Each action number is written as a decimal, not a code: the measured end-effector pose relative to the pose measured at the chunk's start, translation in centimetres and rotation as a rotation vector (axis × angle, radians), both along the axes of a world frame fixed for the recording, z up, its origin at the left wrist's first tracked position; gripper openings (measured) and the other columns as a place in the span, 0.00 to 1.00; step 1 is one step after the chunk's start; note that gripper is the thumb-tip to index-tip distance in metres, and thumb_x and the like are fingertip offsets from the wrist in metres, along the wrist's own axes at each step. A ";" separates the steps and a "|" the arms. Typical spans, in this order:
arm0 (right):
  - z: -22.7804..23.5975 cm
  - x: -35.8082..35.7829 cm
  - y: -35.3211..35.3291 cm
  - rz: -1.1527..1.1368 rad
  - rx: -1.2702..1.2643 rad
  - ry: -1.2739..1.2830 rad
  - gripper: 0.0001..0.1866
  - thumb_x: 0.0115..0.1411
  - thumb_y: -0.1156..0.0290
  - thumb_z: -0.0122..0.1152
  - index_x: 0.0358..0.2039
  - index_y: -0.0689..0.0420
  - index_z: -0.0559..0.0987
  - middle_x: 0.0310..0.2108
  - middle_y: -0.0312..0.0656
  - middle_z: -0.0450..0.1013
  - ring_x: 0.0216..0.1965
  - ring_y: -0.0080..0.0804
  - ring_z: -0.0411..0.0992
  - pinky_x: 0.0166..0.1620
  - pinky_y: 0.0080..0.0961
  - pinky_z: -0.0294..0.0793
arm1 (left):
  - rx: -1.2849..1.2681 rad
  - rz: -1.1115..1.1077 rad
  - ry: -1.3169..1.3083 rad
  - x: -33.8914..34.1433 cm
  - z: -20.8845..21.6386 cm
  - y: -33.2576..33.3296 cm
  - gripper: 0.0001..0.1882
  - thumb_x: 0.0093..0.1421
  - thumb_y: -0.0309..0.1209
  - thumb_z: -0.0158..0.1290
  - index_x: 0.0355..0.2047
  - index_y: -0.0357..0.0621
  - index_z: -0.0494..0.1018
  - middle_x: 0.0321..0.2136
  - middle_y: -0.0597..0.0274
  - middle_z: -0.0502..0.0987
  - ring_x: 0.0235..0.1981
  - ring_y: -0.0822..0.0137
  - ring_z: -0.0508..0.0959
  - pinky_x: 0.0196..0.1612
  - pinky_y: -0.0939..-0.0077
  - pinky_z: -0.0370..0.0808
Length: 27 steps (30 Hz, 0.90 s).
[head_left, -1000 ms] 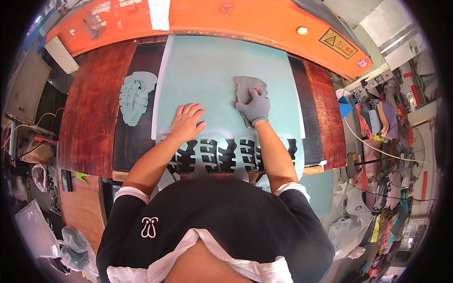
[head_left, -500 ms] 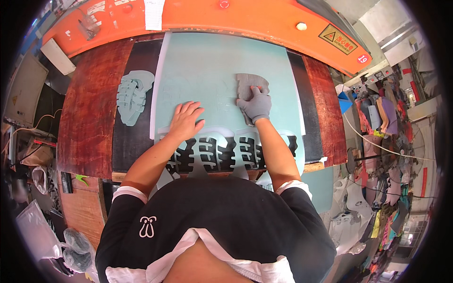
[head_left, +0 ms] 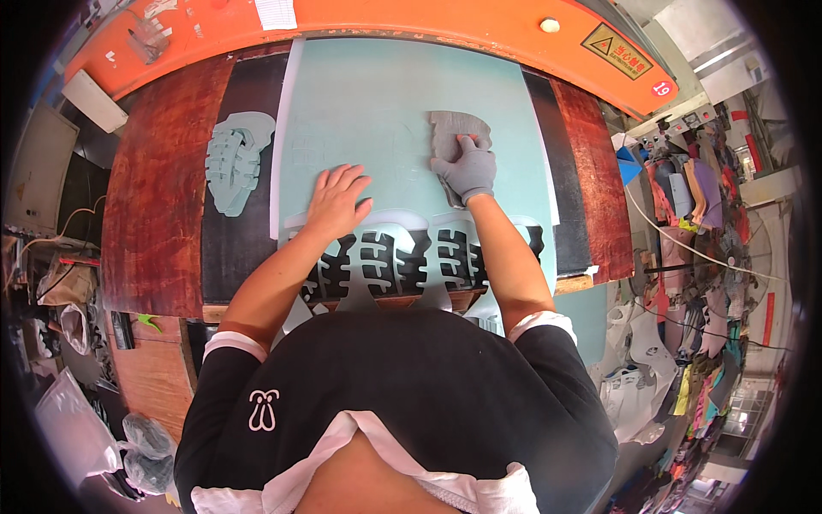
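A pale green sheet (head_left: 368, 94) lies across the work surface in front of me. My left hand (head_left: 339, 199) rests flat on its left part, bare, fingers stretched out. Farther right, my right hand (head_left: 468, 174) wears a grey glove with some fingertips showing. Its thumb and fingers grip a grey-brown, wavy-edged plate that looks like a cutting die (head_left: 455, 127), which sits on the sheet. The hand hides the die's lower middle. Toward me, the sheet's near edge has strap-shaped cutouts (head_left: 377, 257) through which black shows.
Left of the sheet, a stack of cut pale green pieces (head_left: 237, 163) lies on a black strip. An orange machine beam (head_left: 385, 19) spans the far side. Reddish-brown boards (head_left: 158, 188) flank the surface. Many coloured scraps (head_left: 685, 206) hang at the right.
The whole view has shifted slightly, so the table sits higher in the picture. Both hands and the die keep about the same places on the sheet.
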State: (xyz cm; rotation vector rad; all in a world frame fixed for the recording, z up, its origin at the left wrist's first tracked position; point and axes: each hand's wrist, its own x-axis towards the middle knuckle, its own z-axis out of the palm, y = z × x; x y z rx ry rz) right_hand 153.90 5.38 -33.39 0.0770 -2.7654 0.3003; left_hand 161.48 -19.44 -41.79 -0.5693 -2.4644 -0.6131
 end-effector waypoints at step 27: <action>-10.2 17.3 20.2 -0.313 -0.152 0.602 0.18 0.54 0.59 0.55 0.39 0.59 0.75 0.39 0.48 0.72 0.42 0.47 0.68 0.47 0.41 0.63 | 0.364 0.361 0.118 19.3 -8.0 -8.2 0.10 0.52 0.26 0.56 0.35 0.40 0.71 0.19 0.60 0.67 0.19 0.60 0.68 0.23 0.67 0.66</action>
